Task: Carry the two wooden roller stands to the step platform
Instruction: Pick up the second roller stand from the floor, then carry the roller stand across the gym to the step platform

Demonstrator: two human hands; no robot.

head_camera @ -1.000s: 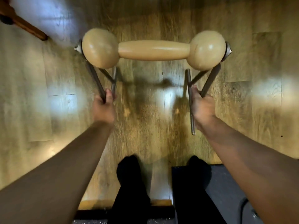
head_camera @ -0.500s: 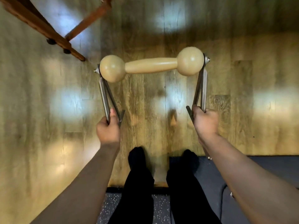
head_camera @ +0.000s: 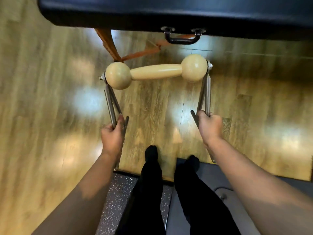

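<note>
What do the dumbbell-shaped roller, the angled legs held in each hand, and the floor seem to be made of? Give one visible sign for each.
Roller: probably pale wood with a glossy lacquer; smooth turned shape, soft highlights.
Legs: looks like brushed metal; grey, thin, dull sheen, bolted at the ends.
Floor: wood or wood-look laminate; grain lines, plank seams, shiny light patches. Which one cannot be told.

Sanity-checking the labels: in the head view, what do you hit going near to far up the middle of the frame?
Black-trousered legs → bare wooden floor → wooden roller, held off the floor by its metal frame with the left hand and right hand → black carry handle → black padded table.
</note>
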